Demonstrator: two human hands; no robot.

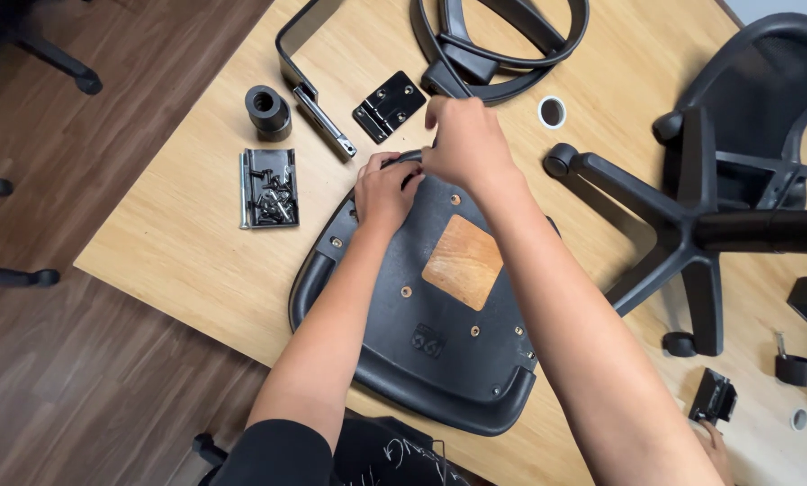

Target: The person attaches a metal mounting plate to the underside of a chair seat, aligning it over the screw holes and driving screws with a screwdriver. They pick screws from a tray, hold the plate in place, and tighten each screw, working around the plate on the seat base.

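An upturned black chair seat (421, 333) lies on the wooden table (196, 243), its underside showing a bare wooden patch (463, 261) and several screw holes. My left hand (385, 191) grips the seat's far edge with curled fingers. My right hand (462, 139) hovers just beyond it at the same edge, fingers pinched together; whatever is between them is hidden.
A small tray of screws (269, 187) lies left of the seat. Beyond it are a black cylinder (267, 111), a black armrest bracket (306, 63), a hinged metal plate (389, 106), a ring-shaped chair part (502, 40) and a white washer (552, 112). A five-star wheeled base (691, 225) lies on the right.
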